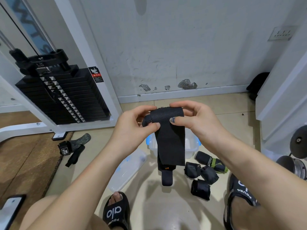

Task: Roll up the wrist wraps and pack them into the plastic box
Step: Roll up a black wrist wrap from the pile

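A long black wrist wrap [171,140] hangs down in front of me, its top end curled over. My left hand [132,125] pinches the left side of that top end between thumb and fingers. My right hand [192,117] pinches the right side. Behind the hanging wrap, on the floor, stands the clear plastic box [191,146] with blue clips, mostly hidden. Its clear lid [127,170] lies to the left. Several rolled black wraps [201,176] lie on the floor to the right of the box; one roll [214,161] has a green band.
A black weight stack [61,95] in a white frame stands at the left. Black lifting straps [73,148] lie on the brown mat. My feet in black slides [116,211] are at the bottom. Dumbbells [297,160] and a white cabinet stand at the right.
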A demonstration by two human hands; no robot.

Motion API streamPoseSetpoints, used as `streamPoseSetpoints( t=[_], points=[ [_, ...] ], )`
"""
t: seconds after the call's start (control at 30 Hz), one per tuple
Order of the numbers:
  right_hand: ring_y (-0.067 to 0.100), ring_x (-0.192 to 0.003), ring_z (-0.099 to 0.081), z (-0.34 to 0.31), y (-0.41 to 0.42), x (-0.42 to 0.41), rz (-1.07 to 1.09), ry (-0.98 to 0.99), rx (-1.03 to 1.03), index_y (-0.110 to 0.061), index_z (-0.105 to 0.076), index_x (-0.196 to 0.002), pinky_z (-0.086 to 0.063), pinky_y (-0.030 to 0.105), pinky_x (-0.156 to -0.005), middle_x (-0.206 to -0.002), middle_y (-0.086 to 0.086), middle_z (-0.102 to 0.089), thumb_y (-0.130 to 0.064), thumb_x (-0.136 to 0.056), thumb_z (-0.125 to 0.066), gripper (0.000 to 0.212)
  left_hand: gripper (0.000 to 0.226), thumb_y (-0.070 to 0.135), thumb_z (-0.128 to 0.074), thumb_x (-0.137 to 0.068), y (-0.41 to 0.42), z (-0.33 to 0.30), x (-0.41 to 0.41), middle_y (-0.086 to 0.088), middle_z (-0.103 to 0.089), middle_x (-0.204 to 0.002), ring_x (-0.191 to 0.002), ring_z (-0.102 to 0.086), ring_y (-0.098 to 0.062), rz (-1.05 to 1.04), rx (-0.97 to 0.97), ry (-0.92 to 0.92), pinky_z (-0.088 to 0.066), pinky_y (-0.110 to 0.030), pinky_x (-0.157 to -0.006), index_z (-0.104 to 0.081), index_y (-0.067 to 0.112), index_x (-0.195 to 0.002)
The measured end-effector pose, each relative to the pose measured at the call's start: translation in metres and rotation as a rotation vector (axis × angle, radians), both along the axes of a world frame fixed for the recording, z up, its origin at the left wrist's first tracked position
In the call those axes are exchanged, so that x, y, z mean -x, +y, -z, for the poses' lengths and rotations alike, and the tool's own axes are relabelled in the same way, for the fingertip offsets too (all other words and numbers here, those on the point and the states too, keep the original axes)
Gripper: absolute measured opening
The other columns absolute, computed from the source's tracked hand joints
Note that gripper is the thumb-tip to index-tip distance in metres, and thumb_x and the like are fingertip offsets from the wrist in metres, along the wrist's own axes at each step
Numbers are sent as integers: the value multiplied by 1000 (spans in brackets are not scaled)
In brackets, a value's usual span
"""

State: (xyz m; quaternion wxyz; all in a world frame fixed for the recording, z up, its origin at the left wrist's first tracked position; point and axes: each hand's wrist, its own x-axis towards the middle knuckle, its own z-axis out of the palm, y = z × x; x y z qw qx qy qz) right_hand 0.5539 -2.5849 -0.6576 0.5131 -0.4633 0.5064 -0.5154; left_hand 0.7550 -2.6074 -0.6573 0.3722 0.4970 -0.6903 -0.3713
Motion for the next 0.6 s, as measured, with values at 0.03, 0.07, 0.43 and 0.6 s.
streamPoseSetpoints(
  t=[0.03,0.07,0.43,0.6],
  points=[
    [11,-81,-72,0,0,0,3,-4,4,-12,-72,-112,-53,16,-72,-97,9,-78,14,-82,-71,40,41,9,-81,-84,0,1,0,3,-75,-102,-93,-70,-18,9,30,-16,-57,-28,-86,-73,25,-120],
    [11,-81,-72,0,0,1,7,-6,11,-12,-72,-112,-53,16,-72,-97,9,-78,14,-82,-71,40,39,11,-80,-85,0,2,0,4,-75,-102,-93,-69,-17,15,78,-55,-56,-27,-86,-72,26,-121],
    [8,-77,-67,0,0,1,55,164,160,-18,-73,-109,-57,23,-77,-88,1,-76,4,-86,-75,32,20,34,-52,-104,-8,8,-4,10,-56,-89,-85,-53,-13,67,463,-406,-44,-33,-73,-65,19,-106],
    [25,-81,-68,1,-1,5,21,264,178,-25,-75,-106,-55,40,-83,-89,5,-74,-15,-91,-76,18,18,28,-54,-106,-7,4,0,7,-49,-90,-90,-50,-11,92,299,-262,-37,-18,-74,-60,17,-92]
  ],
)
